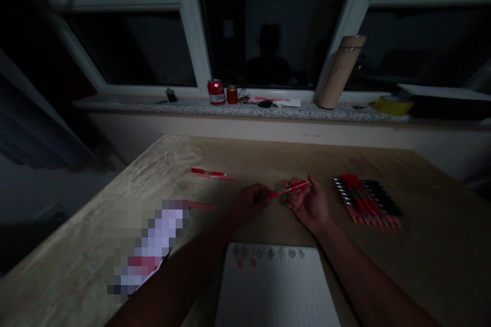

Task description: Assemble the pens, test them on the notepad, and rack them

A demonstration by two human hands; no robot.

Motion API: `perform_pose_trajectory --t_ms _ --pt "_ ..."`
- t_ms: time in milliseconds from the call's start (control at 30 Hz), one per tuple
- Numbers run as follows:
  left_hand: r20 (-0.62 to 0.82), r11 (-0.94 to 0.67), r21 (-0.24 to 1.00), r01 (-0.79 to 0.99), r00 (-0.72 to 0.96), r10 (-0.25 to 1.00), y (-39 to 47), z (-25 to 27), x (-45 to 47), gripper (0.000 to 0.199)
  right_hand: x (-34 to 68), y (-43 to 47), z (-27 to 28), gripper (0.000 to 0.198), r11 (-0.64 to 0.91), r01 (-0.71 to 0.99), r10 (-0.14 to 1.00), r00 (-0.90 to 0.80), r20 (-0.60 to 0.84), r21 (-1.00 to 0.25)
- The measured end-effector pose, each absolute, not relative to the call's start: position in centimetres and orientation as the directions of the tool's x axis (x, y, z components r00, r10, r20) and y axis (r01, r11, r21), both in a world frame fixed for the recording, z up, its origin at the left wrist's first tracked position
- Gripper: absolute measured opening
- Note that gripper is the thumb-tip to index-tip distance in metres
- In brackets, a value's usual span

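A red pen [288, 189] is held slantwise above the table between my two hands. My left hand [253, 202] pinches its lower left end. At the other end, the thumb and fingers of my right hand [309, 202] close on the pen, palm turned up. Just below lies a lined notepad [278, 291] with a row of dark scribbles and two red ones at its top. To the right is a row of pens [366, 202], red and black, with pale pink caps lined up along the near edge. A red pen [209, 171] and a pink cap [215, 177] lie to the left.
A pink strip [204, 206] lies left of my left hand, beside a blurred-out packet [153, 245]. On the stone windowsill [184, 107] stand a red can [217, 93], a small red jar [232, 95], a tall wooden-look flask [341, 72] and a yellow tape roll [393, 106].
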State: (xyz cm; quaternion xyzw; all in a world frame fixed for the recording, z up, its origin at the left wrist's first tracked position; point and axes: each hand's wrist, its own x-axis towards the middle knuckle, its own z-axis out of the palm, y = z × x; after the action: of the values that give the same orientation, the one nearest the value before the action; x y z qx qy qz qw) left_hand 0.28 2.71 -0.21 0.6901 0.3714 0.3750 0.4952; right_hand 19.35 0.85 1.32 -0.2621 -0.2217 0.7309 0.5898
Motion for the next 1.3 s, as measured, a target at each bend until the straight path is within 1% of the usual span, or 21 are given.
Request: perform_pose_trajectory --t_ms 167,267,333,400,433,467,533,567,633,733,800,867,967,1167,1300 --pt "0.156 -0.22 0.961 0.168 0.326 0.932 3.1 -0.5 0.2 0.023 19.7 1.1 0.9 0.029 -0.102 -0.675 0.993 -0.024 -0.117 -0.731" --pt "0.171 -0.228 0.958 0.175 0.29 0.941 3.3 -0.2 0.0 0.022 19.9 1.1 0.7 0.028 -0.021 -0.56 0.995 0.067 -0.071 -0.828" --pt "0.174 -0.231 0.952 0.2 0.266 0.948 3.3 0.0 -0.1 0.022 20.1 1.0 0.6 0.028 0.052 -0.39 0.992 0.127 0.002 -0.919" --pt "0.179 -0.237 0.944 0.23 0.247 0.952 3.4 0.2 -0.2 0.023 20.3 0.9 0.5 0.027 0.12 -0.109 0.98 0.17 0.101 -0.987" --pt "0.183 -0.244 0.937 0.248 0.247 0.952 3.4 0.2 -0.3 0.023 20.4 0.9 0.5 0.026 0.155 0.057 0.971 0.178 0.162 -0.986" --pt "0.185 -0.253 0.93 0.268 0.253 0.949 3.4 0.2 -0.3 0.023 20.4 0.8 0.5 0.024 0.198 0.218 0.958 0.164 0.236 -0.956" --pt "0.189 -0.273 0.91 0.313 0.271 0.944 3.4 0.0 -0.3 0.023 20.4 0.7 0.6 0.022 0.297 0.469 0.927 0.065 0.368 -0.832" --pt "0.192 -0.283 0.9 0.333 0.281 0.94 3.5 -0.1 -0.3 0.024 20.3 0.6 0.7 0.021 0.345 0.55 0.913 -0.01 0.408 -0.76" --pt "0.197 -0.3 0.886 0.354 0.299 0.934 3.5 -0.4 -0.4 0.025 20.1 0.4 0.8 0.022 0.416 0.651 0.891 -0.151 0.429 -0.635" --pt "0.19 -0.304 0.878 0.371 0.313 0.931 3.5 -0.7 -0.5 0.028 19.9 0.3 0.8 0.023 0.477 0.723 0.86 -0.268 0.433 -0.5" --pt "0.187 -0.308 0.865 0.397 0.314 0.931 3.6 -0.7 -0.7 0.029 19.9 0.3 0.7 0.023 0.497 0.751 0.843 -0.301 0.445 -0.434" --pt "0.191 -0.318 0.85 0.42 0.318 0.929 3.7 -0.5 -0.9 0.03 20.0 0.3 0.7 0.024 0.496 0.774 0.836 -0.304 0.456 -0.394" --pt "0.207 -0.347 0.827 0.442 0.334 0.92 3.6 -0.2 -1.2 0.029 20.1 0.2 0.8 0.024 0.48 0.79 0.838 -0.284 0.466 -0.381" --pt "0.248 -0.432 0.74 0.515 0.389 0.887 3.3 0.3 -1.0 0.027 20.1 0.1 0.8 0.026 0.436 0.8 0.864 -0.245 0.44 -0.411" --pt "0.257 -0.456 0.715 0.53 0.407 0.877 3.3 0.3 -0.9 0.025 19.9 0.2 0.6 0.03 0.405 0.809 0.877 -0.212 0.432 -0.425"
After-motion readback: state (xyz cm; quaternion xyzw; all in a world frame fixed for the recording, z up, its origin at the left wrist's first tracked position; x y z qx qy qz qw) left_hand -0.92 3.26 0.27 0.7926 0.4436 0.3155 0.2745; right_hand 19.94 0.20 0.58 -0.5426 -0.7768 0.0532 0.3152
